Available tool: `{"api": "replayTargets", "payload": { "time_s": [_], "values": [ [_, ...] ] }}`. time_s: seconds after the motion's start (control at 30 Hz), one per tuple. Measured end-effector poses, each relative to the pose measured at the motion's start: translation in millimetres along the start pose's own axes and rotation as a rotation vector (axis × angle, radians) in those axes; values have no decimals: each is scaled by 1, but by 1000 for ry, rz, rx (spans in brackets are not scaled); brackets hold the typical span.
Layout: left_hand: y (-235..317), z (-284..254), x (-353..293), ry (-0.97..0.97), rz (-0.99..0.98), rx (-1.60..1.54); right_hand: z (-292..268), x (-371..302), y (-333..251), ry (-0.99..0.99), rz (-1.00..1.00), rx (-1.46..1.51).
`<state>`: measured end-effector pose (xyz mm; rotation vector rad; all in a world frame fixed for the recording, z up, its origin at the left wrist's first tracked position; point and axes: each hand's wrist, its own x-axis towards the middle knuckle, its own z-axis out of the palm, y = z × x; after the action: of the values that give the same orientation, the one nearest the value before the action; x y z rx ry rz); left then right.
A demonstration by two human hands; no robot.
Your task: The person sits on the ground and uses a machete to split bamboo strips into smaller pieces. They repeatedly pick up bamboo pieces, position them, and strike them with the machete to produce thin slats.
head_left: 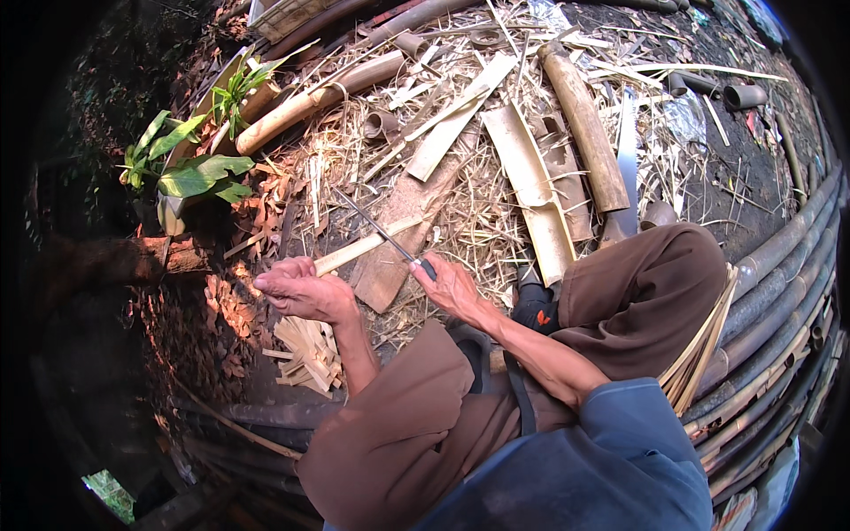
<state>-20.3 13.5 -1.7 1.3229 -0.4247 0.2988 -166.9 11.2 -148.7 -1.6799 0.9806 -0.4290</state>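
My left hand point(308, 290) is closed around the near end of a pale bamboo strip point(359, 251), which points away to the upper right. A knife point(376, 227) with a thin blade and dark handle is gripped in my right hand point(449, 288). Its blade crosses the strip; whether it cuts into the wood I cannot tell. Beneath both lies a flat brown wooden board point(385, 281). Close to my left forearm, short pale bamboo slats point(308, 356) form a small heap on the ground.
Beyond my right hand lie a split bamboo half point(513, 150), a bamboo pole point(580, 124) and a saw point(628, 150). Shavings point(469, 221) litter the ground. Long dark poles point(753, 301) are stacked at my right. Green plants point(199, 173) stand at the left beside another bamboo pole point(310, 104).
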Motion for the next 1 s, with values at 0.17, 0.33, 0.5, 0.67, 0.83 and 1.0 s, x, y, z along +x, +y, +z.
{"api": "replayTargets", "payload": {
  "time_s": [0.17, 0.33, 0.5, 0.67, 0.83, 1.0],
  "values": [
    [0, -7, -1, -43, 42, -31, -5, -4, 5, -95, 138, -5],
    [-6, -14, 7, 28, -40, 1, 2, -21, 1, -94, -14, 24],
    [-2, -3, 1, -14, -24, -43, 5, 3, 48, 77, 81, -86],
    [-2, -11, 3, 15, 2, 11, 2, -17, 32, -47, 111, -68],
    [-9, -21, 4, 75, -19, -17, 0, -11, 50, 10, 231, -75],
    [-4, -15, 2, 92, -40, -1, 7, -20, 82, 72, 266, -65]
  ]
}}
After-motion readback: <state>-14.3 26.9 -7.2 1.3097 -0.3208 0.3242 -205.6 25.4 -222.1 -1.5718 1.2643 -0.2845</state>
